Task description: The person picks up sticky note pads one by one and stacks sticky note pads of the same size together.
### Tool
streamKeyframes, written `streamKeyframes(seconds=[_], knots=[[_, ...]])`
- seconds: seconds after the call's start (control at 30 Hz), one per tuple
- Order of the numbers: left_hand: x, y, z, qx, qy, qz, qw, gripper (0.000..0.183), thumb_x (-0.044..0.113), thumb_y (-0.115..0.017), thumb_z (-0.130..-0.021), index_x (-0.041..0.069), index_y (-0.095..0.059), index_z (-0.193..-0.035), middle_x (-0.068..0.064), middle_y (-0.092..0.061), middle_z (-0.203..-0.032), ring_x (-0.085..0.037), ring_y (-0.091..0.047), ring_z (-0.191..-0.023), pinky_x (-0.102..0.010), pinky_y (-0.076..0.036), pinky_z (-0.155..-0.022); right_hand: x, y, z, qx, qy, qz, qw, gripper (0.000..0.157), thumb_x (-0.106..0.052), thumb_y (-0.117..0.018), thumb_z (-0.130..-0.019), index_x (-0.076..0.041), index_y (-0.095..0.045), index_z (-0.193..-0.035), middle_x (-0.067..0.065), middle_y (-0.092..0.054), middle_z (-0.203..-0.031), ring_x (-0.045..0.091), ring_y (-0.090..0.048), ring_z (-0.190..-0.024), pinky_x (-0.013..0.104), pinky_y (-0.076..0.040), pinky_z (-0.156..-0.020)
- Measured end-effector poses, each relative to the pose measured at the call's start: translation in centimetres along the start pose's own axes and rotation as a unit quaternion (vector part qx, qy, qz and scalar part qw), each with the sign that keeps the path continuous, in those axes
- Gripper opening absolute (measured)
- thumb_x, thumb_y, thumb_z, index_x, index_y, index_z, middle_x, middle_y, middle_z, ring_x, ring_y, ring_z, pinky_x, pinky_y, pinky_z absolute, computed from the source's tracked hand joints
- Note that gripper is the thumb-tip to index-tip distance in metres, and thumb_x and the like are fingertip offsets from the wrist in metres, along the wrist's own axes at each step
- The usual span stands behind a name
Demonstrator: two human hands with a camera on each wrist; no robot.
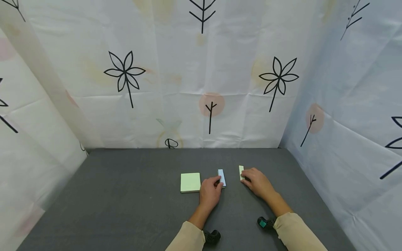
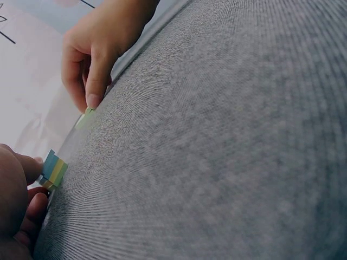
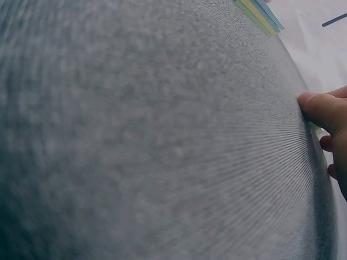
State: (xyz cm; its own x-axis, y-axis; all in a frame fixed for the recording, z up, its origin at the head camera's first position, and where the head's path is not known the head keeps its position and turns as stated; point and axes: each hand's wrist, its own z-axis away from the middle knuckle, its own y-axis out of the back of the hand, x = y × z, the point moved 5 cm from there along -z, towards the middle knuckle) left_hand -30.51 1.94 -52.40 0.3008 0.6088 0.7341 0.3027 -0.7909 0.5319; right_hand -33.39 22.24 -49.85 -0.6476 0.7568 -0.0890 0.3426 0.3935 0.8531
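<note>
A thin stack of narrow sticky notes (image 1: 221,173), pale blue on top, lies on the grey table. In the left wrist view, blue, yellow and green layers show along its side. My left hand (image 1: 209,193) pinches the stack by its near left part with thumb and forefinger. To the right lies a narrow pale green-yellow sticky note pad (image 1: 241,169), much thinner. My right hand (image 1: 258,183) grips that pad between thumb and fingers, hiding its near right part. Just left of my left hand is a square light green sticky note pad (image 1: 190,182), lying flat.
The dark grey table (image 1: 125,202) reaches back to a white cloth (image 1: 169,69) printed with plants, which also hangs along both sides. Black wrist devices (image 1: 212,236) sit under both sleeves, close above the table.
</note>
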Motion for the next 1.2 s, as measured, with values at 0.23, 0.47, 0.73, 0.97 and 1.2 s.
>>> streamKeyframes(seconds=[0.23, 0.47, 0.73, 0.97, 1.2], knots=[[0.06, -0.03, 0.00, 0.001, -0.002, 0.000, 1.0000, 0.024, 0.014, -0.075, -0.085, 0.009, -0.076, -0.108, 0.004, -0.067, -0.079, -0.013, -0.055, -0.072, -0.030, -0.045, -0.064, 0.12, -0.03, 0.20, 0.017, -0.006, -0.012, 1.000, 0.026, -0.015, -0.081, -0.078, -0.004, -0.073, -0.099, 0.010, -0.070, -0.101, 0.028, -0.063, -0.092, 0.045, -0.051, -0.081], [0.03, -0.03, 0.02, 0.002, -0.003, 0.001, 1.0000, 0.024, 0.014, -0.075, -0.085, 0.010, -0.076, -0.108, 0.004, -0.067, -0.080, -0.013, -0.055, -0.072, -0.030, -0.046, -0.064, 0.27, 0.09, 0.15, 0.018, -0.025, -0.043, 0.999, 0.018, -0.011, -0.076, -0.083, -0.004, -0.073, -0.099, 0.011, -0.070, -0.103, 0.029, -0.062, -0.094, 0.047, -0.050, -0.083], [-0.08, -0.02, 0.06, 0.003, -0.002, -0.005, 1.0000, 0.024, 0.014, -0.075, -0.085, 0.010, -0.076, -0.108, 0.005, -0.067, -0.079, -0.012, -0.055, -0.072, -0.029, -0.046, -0.063, 0.29, 0.22, 0.11, 0.025, -0.020, -0.054, 0.998, 0.016, -0.008, -0.075, -0.084, -0.003, -0.073, -0.098, 0.012, -0.070, -0.102, 0.030, -0.062, -0.094, 0.047, -0.049, -0.083], [-0.06, -0.02, 0.05, -0.002, 0.003, 0.000, 1.0000, 0.024, 0.014, -0.075, -0.085, 0.010, -0.076, -0.109, 0.004, -0.066, -0.080, -0.012, -0.055, -0.073, -0.030, -0.045, -0.064, 0.30, 0.23, 0.21, 0.025, -0.020, -0.063, 0.997, 0.017, -0.007, -0.074, -0.084, -0.001, -0.073, -0.100, 0.012, -0.070, -0.103, 0.031, -0.062, -0.095, 0.049, -0.049, -0.083], [0.00, 0.01, 0.14, -0.002, 0.004, -0.003, 1.0000, 0.024, 0.015, -0.075, -0.085, 0.010, -0.076, -0.109, 0.004, -0.066, -0.079, -0.012, -0.054, -0.072, -0.030, -0.045, -0.064, 0.30, 0.24, 0.27, 0.007, -0.039, -0.070, 0.997, 0.017, -0.006, -0.071, -0.087, 0.000, -0.073, -0.103, 0.014, -0.069, -0.108, 0.032, -0.061, -0.099, 0.050, -0.048, -0.087]])
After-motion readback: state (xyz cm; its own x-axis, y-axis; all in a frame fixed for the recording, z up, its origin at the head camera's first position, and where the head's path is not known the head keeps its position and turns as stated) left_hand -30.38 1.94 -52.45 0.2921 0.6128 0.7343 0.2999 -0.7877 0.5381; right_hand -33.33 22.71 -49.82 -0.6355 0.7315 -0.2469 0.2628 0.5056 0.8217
